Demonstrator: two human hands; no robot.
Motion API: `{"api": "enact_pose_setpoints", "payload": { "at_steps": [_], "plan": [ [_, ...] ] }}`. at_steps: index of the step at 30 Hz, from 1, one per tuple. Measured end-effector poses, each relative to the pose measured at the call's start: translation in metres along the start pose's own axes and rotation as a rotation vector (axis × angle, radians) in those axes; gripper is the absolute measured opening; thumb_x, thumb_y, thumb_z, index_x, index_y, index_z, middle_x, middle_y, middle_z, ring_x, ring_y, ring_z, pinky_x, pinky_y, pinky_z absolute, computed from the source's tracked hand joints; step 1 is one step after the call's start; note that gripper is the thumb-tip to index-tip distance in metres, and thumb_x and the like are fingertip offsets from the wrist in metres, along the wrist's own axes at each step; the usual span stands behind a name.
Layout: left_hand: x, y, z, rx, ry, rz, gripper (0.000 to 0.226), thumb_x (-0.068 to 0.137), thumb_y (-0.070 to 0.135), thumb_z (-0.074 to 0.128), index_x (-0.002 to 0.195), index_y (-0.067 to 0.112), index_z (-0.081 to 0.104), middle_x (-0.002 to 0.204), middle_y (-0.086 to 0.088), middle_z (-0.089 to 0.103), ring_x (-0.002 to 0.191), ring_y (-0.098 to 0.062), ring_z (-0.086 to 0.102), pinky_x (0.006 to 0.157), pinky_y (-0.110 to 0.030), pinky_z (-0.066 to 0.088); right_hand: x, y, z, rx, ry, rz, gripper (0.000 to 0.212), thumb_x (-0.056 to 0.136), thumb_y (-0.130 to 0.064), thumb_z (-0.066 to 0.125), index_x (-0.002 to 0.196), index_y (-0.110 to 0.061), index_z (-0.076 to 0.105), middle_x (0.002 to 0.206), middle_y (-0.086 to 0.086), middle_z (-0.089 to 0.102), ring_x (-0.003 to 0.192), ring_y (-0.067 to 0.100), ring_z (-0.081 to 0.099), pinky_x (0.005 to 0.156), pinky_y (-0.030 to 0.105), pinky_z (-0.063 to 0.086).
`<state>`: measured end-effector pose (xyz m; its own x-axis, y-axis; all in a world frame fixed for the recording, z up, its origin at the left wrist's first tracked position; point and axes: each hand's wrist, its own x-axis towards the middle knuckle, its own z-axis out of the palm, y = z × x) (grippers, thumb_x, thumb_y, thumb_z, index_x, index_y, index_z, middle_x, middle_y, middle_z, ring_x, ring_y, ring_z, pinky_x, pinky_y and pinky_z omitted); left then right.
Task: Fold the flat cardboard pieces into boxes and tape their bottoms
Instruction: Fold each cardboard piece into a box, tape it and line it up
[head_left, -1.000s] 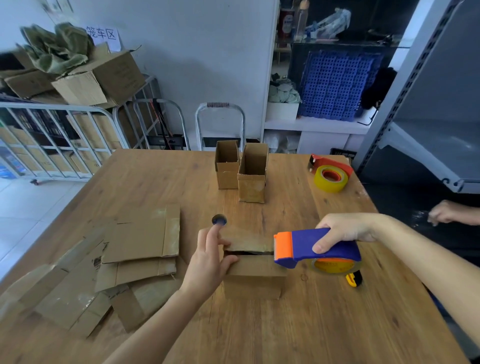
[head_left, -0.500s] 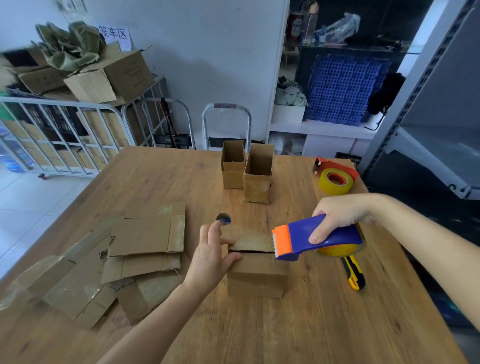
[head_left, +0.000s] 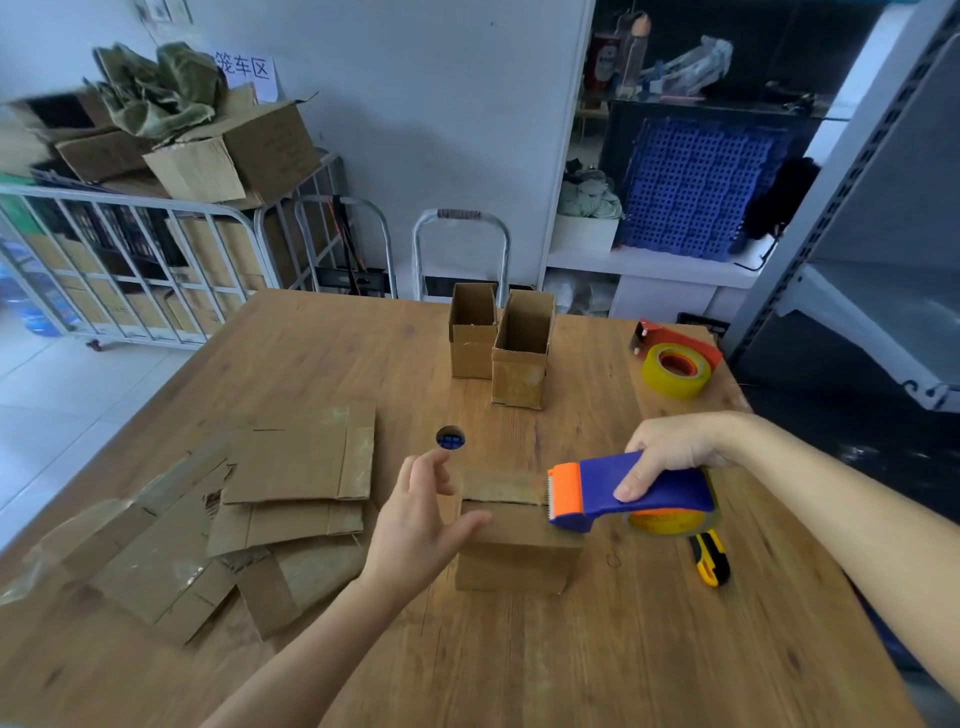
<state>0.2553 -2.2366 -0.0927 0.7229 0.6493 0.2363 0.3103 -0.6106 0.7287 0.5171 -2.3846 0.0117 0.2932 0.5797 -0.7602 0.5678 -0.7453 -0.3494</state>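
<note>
My left hand (head_left: 415, 512) is spread and relaxed, its thumb against the left top edge of the upturned box (head_left: 519, 551) standing on the table (head_left: 519, 665) in front of me. My right hand (head_left: 670, 452) grips the blue tape dispenser (head_left: 623, 491), whose orange head sits at the box's right top edge. The flat cardboard pieces (head_left: 296, 467) lie stacked to my left, and two folded boxes (head_left: 519, 353) stand further back.

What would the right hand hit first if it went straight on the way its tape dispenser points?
The tape dispenser is at the box top; crossing it, it would likely meet the left hand.
</note>
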Motion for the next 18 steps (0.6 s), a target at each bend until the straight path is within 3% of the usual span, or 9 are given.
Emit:
{"api": "enact_pose_setpoints", "payload": {
  "at_steps": [3, 5, 8, 11, 14, 18],
  "plan": [
    [-0.005, 0.008, -0.008, -0.088, 0.07, -0.133, 0.035, 0.087, 0.04, 0.065, 0.115, 0.025, 0.053, 0.096, 0.014, 0.058, 0.092, 0.0, 0.058, 0.078, -0.017, 0.047, 0.001, -0.002, 0.0, -0.016, 0.004, 0.005, 0.049, 0.065, -0.051, 0.08, 0.097, -0.015, 0.071, 0.096, 0.002, 0.074, 0.082, 0.015, 0.067, 0.073, 0.026, 0.052],
    [-0.002, 0.012, -0.011, -0.164, 0.097, -0.264, 0.012, 0.094, 0.031, 0.058, 0.099, 0.021, 0.062, 0.087, 0.009, 0.065, 0.082, -0.004, 0.061, 0.071, -0.02, 0.048, 0.002, -0.004, 0.0, -0.029, 0.007, 0.011, 0.046, 0.067, -0.05, 0.08, 0.097, -0.016, 0.071, 0.096, 0.001, 0.074, 0.083, 0.015, 0.068, 0.073, 0.026, 0.052],
    [0.008, 0.008, -0.009, -0.223, 0.11, -0.402, 0.019, 0.097, 0.023, 0.054, 0.084, 0.016, 0.067, 0.075, 0.002, 0.068, 0.065, -0.013, 0.062, 0.059, -0.025, 0.05, 0.001, -0.004, 0.0, -0.029, 0.007, 0.008, 0.049, 0.061, -0.052, 0.078, 0.094, -0.018, 0.071, 0.093, -0.001, 0.074, 0.082, 0.014, 0.068, 0.07, 0.024, 0.052],
    [0.011, 0.0, -0.003, -0.264, 0.105, -0.52, 0.025, 0.095, 0.02, 0.054, 0.076, 0.009, 0.067, 0.069, -0.002, 0.068, 0.055, -0.013, 0.054, 0.05, -0.027, 0.044, 0.001, -0.002, 0.0, -0.022, 0.008, 0.012, 0.041, 0.067, -0.048, 0.081, 0.093, -0.017, 0.07, 0.094, 0.0, 0.074, 0.082, 0.014, 0.067, 0.069, 0.024, 0.051],
    [0.01, -0.003, 0.001, -0.296, 0.093, -0.594, 0.026, 0.094, 0.017, 0.054, 0.076, 0.005, 0.067, 0.067, -0.003, 0.068, 0.059, -0.017, 0.056, 0.059, -0.036, 0.052, 0.002, 0.002, 0.001, 0.003, 0.022, 0.008, 0.051, 0.059, -0.049, 0.08, 0.096, -0.015, 0.071, 0.096, 0.001, 0.074, 0.084, 0.016, 0.068, 0.07, 0.025, 0.052],
    [0.008, -0.004, 0.007, -0.338, 0.091, -0.656, 0.024, 0.095, 0.016, 0.053, 0.079, 0.003, 0.066, 0.07, -0.006, 0.067, 0.063, -0.018, 0.057, 0.066, -0.036, 0.053, 0.003, 0.004, 0.002, 0.011, 0.023, -0.007, 0.056, 0.055, -0.051, 0.077, 0.097, -0.014, 0.071, 0.097, 0.001, 0.074, 0.085, 0.016, 0.068, 0.071, 0.024, 0.052]
  ]
}}
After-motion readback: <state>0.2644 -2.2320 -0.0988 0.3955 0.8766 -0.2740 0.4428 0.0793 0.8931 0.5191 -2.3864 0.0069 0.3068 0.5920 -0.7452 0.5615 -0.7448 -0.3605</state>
